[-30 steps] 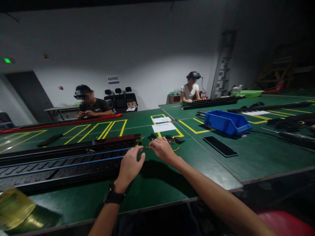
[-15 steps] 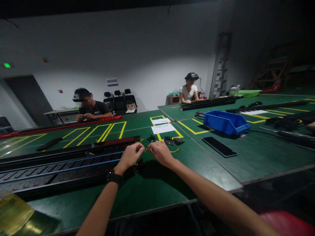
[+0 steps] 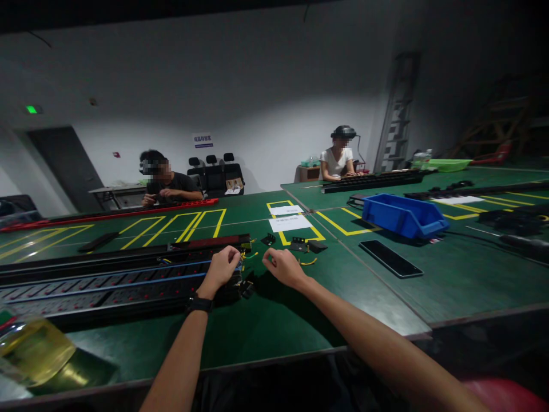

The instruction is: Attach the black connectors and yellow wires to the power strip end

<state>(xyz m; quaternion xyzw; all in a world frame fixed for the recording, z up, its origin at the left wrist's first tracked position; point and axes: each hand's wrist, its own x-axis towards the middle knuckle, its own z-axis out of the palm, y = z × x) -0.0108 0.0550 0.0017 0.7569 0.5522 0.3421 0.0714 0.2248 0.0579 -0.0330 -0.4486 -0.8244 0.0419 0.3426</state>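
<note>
The left hand (image 3: 223,268) rests curled over the near end of the long black power strip with red switches and blue wires (image 3: 111,283), fingers closed on that end (what they pinch is too small to tell). The right hand (image 3: 285,268) lies just beside it on the green worktop (image 3: 274,326), loosely curled, thumb and forefinger together; whether it holds anything cannot be told. Just beyond the right hand lie small black metal brackets (image 3: 300,246) and a short yellow wire (image 3: 309,262). Further right, well apart, sits a flat black phone (image 3: 390,258), and behind it a blue plastic bin (image 3: 401,215).
</note>
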